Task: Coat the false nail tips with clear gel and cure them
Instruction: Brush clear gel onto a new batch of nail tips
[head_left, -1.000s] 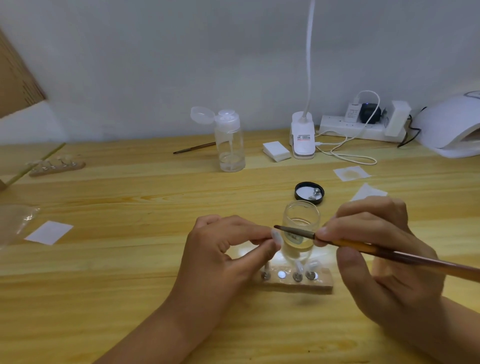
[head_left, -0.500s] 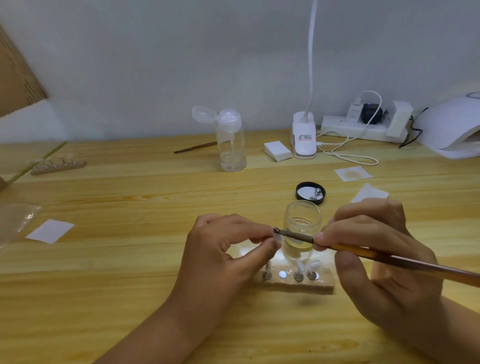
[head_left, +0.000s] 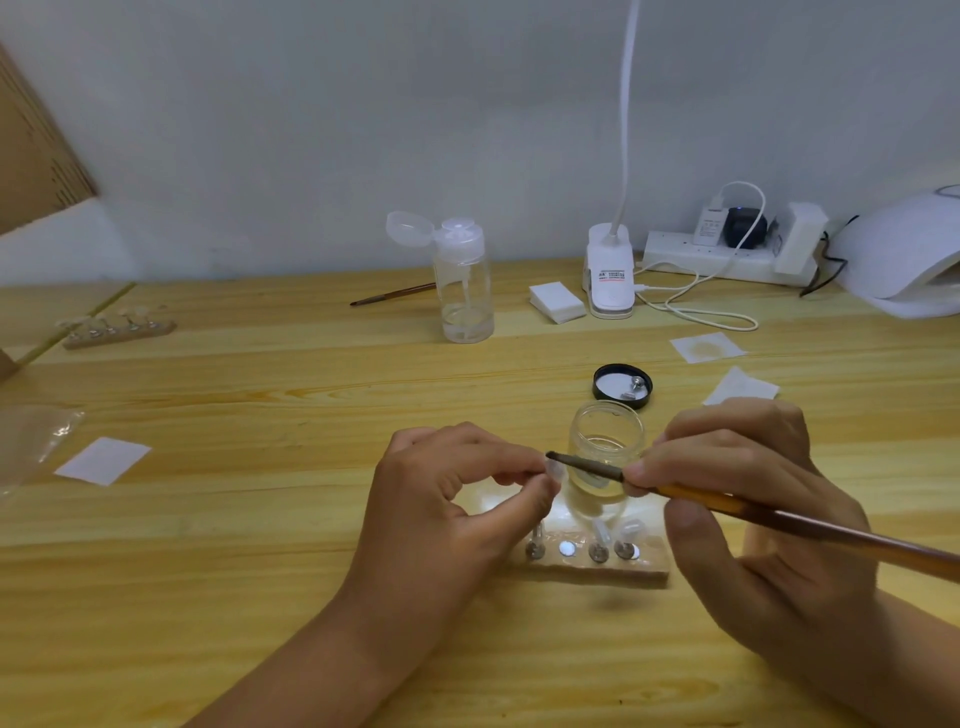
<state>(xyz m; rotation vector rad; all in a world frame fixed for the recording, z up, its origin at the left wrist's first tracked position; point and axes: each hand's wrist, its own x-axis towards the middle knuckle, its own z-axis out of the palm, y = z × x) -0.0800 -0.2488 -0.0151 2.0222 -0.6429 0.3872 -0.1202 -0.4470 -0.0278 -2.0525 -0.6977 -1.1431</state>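
Note:
My left hand (head_left: 457, 499) pinches a clear false nail tip (head_left: 555, 471) between thumb and fingers, just above a wooden holder block (head_left: 592, 564). On the block stand other nail tips on metal pegs (head_left: 626, 540). My right hand (head_left: 748, 509) grips a wooden-handled brush (head_left: 779, 519), and its dark bristle end touches the held tip. Just behind the brush stands an open glass jar of clear gel (head_left: 605, 457). The white curing lamp (head_left: 904, 254) sits at the far right by the wall.
The jar's black lid (head_left: 622, 385) lies behind the jar. A clear pump bottle (head_left: 465, 280), a second brush (head_left: 392, 295), white pads (head_left: 557, 302), a clip lamp (head_left: 610, 280) and a power strip (head_left: 727, 254) line the back. A second nail holder (head_left: 119, 327) and paper squares (head_left: 103, 460) lie left.
The brush tip has slid a little up and along the held nail tip. Both hands stay in nearly the same place.

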